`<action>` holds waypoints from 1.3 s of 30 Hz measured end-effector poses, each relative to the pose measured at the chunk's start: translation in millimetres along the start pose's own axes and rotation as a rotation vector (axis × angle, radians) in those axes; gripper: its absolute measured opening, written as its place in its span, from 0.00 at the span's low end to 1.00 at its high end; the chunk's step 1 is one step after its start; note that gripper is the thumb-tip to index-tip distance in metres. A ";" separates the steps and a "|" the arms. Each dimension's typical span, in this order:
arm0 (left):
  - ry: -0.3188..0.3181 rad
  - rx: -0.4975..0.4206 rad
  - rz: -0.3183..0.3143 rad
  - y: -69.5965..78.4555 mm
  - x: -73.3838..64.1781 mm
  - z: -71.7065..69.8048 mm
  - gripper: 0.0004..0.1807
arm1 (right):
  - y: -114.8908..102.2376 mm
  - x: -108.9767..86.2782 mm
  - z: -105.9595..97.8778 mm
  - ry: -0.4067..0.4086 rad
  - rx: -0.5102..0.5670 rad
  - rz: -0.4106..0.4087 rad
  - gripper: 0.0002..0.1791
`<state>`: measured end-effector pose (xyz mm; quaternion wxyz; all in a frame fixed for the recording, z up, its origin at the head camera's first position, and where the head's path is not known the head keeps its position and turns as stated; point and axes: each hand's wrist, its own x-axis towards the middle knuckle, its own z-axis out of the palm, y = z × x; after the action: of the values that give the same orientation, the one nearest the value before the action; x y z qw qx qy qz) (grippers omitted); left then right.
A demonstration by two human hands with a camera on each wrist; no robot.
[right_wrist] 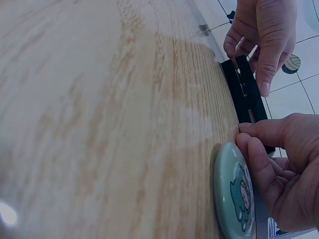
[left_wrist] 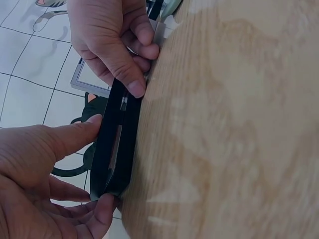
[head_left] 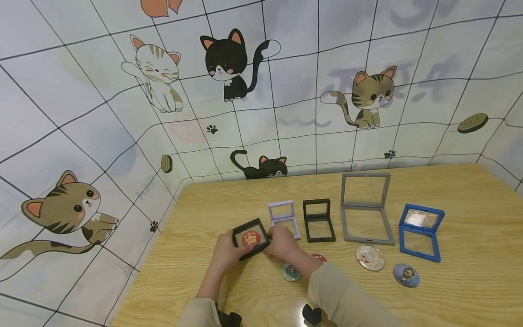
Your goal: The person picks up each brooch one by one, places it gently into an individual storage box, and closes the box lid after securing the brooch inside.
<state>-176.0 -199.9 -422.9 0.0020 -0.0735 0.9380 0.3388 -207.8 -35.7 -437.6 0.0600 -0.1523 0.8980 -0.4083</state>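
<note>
Both hands hold a black display frame (head_left: 241, 226) just over the table, with a red round badge (head_left: 250, 237) showing behind its clear film. My left hand (head_left: 227, 249) grips the frame's left side, thumb on the front edge and fingers beneath. At the right side, my right hand (head_left: 283, 243) pinches the rim between thumb and fingers. From the side, in the left wrist view, the two halves of the black frame (left_wrist: 115, 144) lie nearly together with a narrow slit between them. A green badge (right_wrist: 235, 191) lies close to my right hand.
Behind stand opened display frames: lilac (head_left: 282, 211), black (head_left: 318, 220), grey (head_left: 367, 209) and blue (head_left: 421, 231). A cream badge (head_left: 370, 257) and a blue badge (head_left: 406, 275) lie at the right. A red badge (head_left: 319, 258) is partly hidden by the right forearm.
</note>
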 end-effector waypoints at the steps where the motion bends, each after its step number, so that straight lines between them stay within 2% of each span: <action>1: 0.002 -0.002 0.000 -0.1 -0.2 -0.2 0.43 | -0.2 0.1 -0.1 -0.002 0.003 0.002 0.23; 13: 0.004 -0.031 -0.006 1.0 1.6 -0.7 0.44 | -1.6 -0.2 -1.5 -0.016 0.034 0.039 0.23; 20: 0.009 -0.038 -0.024 0.4 3.0 1.4 0.43 | -1.4 -0.3 -2.3 -0.017 0.023 0.028 0.23; 39: 0.021 -0.025 -0.009 -0.6 -1.1 3.3 0.42 | -1.9 -0.3 -0.1 -0.020 0.029 0.039 0.22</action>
<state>-175.0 -198.2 -425.7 -0.0072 -0.0814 0.9332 0.3498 -207.1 -36.8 -436.1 0.0789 -0.1381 0.8941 -0.4186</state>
